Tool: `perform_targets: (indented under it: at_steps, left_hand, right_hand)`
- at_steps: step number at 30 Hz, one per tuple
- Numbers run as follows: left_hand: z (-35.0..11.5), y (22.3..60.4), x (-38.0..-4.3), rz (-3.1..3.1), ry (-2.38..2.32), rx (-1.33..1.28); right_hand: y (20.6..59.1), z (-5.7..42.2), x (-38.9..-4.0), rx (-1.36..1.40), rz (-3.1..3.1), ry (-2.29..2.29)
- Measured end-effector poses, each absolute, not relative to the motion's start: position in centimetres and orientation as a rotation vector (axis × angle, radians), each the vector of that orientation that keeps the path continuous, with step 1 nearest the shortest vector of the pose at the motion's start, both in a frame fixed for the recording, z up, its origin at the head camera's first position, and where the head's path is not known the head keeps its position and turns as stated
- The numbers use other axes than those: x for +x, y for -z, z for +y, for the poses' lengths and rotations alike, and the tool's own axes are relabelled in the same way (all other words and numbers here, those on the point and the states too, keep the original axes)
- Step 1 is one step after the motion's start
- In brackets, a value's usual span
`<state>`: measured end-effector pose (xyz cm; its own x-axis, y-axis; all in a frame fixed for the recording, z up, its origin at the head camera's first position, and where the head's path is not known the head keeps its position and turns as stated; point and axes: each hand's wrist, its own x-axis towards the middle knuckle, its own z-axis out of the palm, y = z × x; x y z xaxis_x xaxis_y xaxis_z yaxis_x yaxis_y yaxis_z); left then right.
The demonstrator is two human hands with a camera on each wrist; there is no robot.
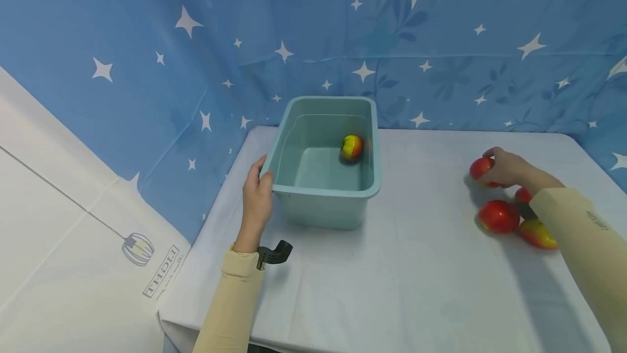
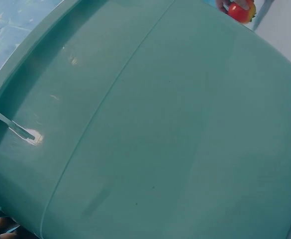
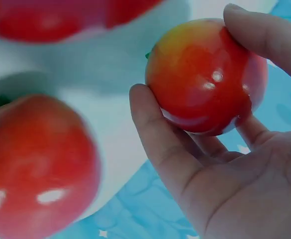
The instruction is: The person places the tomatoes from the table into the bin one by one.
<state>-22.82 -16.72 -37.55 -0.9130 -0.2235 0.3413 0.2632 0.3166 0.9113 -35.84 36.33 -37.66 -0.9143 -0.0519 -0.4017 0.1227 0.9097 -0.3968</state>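
Observation:
My left hand grips the near left corner of a teal plastic bin, its thumb at the rim. A yellow-and-red fruit, apple-like, lies inside toward the bin's right wall. My right hand holds a shiny red tomato with a yellow patch and a bit of green at one end. In the right wrist view, thumb and fingers are curled round this tomato. Close to that hand lies a large red fruit. The left wrist view is mostly filled by the bin's outer wall.
A red-and-yellow mango-like fruit and another red fruit lie by the right forearm, partly covered by the sleeve. A white cloth covers the table. Behind it hangs a blue star-patterned curtain.

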Motion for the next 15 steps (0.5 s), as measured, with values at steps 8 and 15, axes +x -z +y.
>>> perform_targets:
  at_steps: [8, 15]
  left_hand:
    - [-16.8, 37.5, -22.7, -2.201, 1.617, -0.027]
    - [-16.6, 37.3, -22.5, -2.187, 1.628, -0.027]
  right_hand:
    - [35.0, 33.6, -35.2, -0.061, 2.789, 0.732]
    - [33.3, 30.9, -34.6, -0.131, 2.832, 0.856]
